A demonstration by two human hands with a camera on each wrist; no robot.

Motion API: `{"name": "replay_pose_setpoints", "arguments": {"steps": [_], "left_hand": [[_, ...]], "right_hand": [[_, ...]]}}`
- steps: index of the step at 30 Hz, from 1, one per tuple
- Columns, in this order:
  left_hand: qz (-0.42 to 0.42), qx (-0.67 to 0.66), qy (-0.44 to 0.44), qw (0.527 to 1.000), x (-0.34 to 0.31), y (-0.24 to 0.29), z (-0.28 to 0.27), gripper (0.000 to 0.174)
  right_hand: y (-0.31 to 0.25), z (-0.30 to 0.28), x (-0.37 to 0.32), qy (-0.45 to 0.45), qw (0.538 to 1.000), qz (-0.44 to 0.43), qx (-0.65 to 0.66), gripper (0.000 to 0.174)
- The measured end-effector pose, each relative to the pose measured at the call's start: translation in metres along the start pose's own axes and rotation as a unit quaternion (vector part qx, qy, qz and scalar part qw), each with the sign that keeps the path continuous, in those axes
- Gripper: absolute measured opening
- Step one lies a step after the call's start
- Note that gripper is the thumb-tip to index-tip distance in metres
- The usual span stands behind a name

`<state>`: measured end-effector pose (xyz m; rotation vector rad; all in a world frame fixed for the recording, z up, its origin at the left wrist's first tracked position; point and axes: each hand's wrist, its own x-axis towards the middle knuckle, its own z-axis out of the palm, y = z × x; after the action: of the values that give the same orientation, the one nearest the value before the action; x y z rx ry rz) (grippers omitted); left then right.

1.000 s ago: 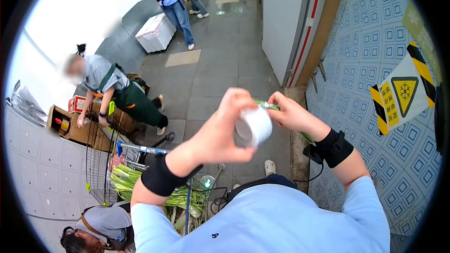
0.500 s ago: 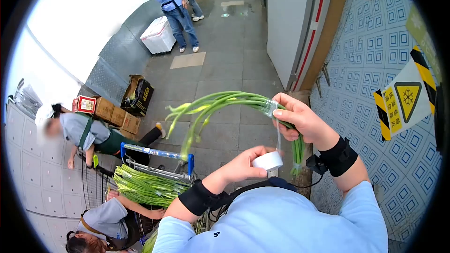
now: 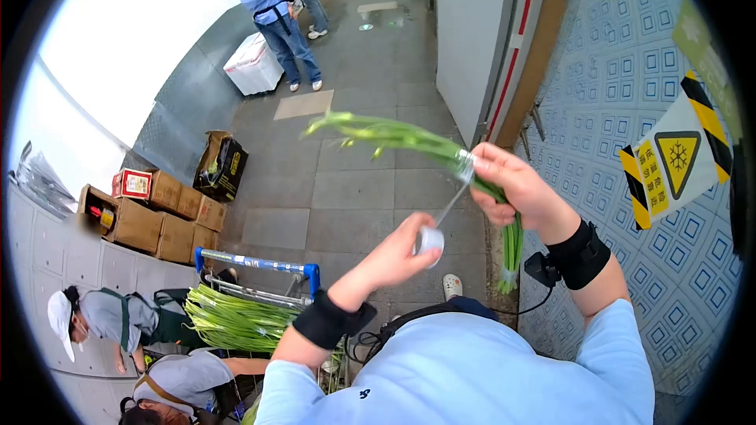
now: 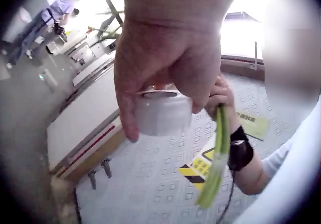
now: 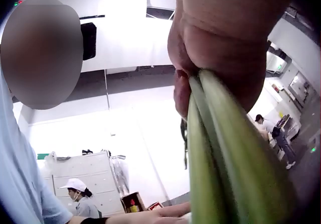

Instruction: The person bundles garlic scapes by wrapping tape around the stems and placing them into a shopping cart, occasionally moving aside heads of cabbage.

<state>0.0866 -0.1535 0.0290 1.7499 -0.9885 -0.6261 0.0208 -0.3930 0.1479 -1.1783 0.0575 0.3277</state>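
My right hand (image 3: 520, 189) grips a bunch of garlic scapes (image 3: 402, 138) around its stems. The budded tips point out to the left, and the cut ends hang below the fist. Clear tape (image 3: 465, 164) wraps the bunch just beside my thumb, and another taped band (image 3: 508, 277) circles it near the cut ends. Lower and to the left, my left hand (image 3: 390, 256) holds a roll of tape (image 3: 431, 244). A taut strip (image 3: 451, 207) runs from the roll up to the bunch. In the right wrist view, thick green stems (image 5: 235, 158) emerge from my fist.
A shopping cart (image 3: 256, 260) at my left carries a pile of similar green stems (image 3: 240, 319). Two people bend beside it. Cardboard boxes (image 3: 173, 220) line the left wall, while a tiled wall (image 3: 591, 189) with a warning sign (image 3: 673, 153) stands close on my right.
My left hand with the tape roll came down from beside the right hand, then rose slightly again, the strip stretched. The scapes' tips have swung upward. The person by the boxes moved toward the cart.
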Motion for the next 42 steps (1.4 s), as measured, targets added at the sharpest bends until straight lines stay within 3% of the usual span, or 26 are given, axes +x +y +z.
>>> {"name": "replay_pose_setpoints", "arguments": {"steps": [3, 4, 7, 8, 12, 15, 19, 21, 25, 27, 28, 32, 35, 39, 42], "left_hand": [[0.057, -0.003, 0.005, 0.998, 0.042, -0.024, -0.017, 0.049], [0.045, -0.079, 0.018, 0.996, 0.055, -0.019, -0.027, 0.054], [0.229, 0.110, 0.053, 0.966, 0.065, 0.018, -0.057, 0.055], [0.233, 0.121, 0.048, 0.964, 0.060, 0.033, -0.061, 0.056], [0.258, 0.186, 0.037, 0.947, 0.043, 0.079, -0.076, 0.062], [0.267, 0.209, 0.001, 0.941, 0.035, 0.098, -0.089, 0.063], [0.203, 0.230, -0.103, 0.946, 0.001, 0.129, -0.089, 0.066], [0.112, 0.207, -0.138, 0.962, -0.020, 0.132, -0.077, 0.070], [-0.019, 0.140, -0.051, 0.989, -0.038, 0.075, -0.046, 0.071], [0.056, 0.224, 0.069, 0.971, -0.036, 0.056, -0.021, 0.065], [0.091, 0.260, 0.126, 0.953, -0.035, 0.049, -0.010, 0.062], [0.225, 0.374, 0.148, 0.887, -0.039, 0.031, 0.002, 0.041], [0.115, 0.167, 0.152, 0.967, -0.053, 0.029, 0.015, 0.037], [0.166, 0.008, 0.205, 0.965, -0.057, 0.024, 0.026, 0.030], [0.166, 0.144, 0.324, 0.920, -0.057, 0.016, 0.030, 0.033]], "right_hand": [[0.004, 0.006, -0.004, -0.134, 0.982, 0.087, -0.097, 0.019], [0.015, -0.001, -0.002, -0.189, 0.968, 0.116, -0.115, 0.019], [0.025, -0.013, 0.003, -0.302, 0.915, 0.208, -0.167, 0.023], [0.027, -0.018, 0.005, -0.312, 0.906, 0.218, -0.188, 0.026], [0.028, -0.031, 0.008, -0.239, 0.902, 0.233, -0.273, 0.033], [0.028, -0.027, 0.016, -0.128, 0.907, 0.219, -0.337, 0.034], [0.044, -0.031, 0.033, 0.041, 0.909, 0.025, -0.415, 0.032], [0.045, -0.028, 0.036, 0.096, 0.938, -0.002, -0.334, 0.028], [0.028, -0.013, 0.030, 0.086, 0.991, -0.009, -0.100, 0.025], [0.021, 0.000, 0.027, 0.066, 0.997, -0.013, 0.030, 0.025], [0.020, 0.000, 0.028, 0.069, 0.997, -0.022, 0.033, 0.028], [0.015, 0.006, 0.025, 0.062, 0.997, -0.034, -0.031, 0.035], [0.014, 0.013, 0.020, 0.058, 0.997, -0.036, -0.026, 0.026], [0.020, 0.017, 0.020, 0.080, 0.994, -0.055, -0.054, 0.020], [0.008, 0.015, 0.017, 0.119, 0.990, -0.063, -0.050, 0.019]]}}
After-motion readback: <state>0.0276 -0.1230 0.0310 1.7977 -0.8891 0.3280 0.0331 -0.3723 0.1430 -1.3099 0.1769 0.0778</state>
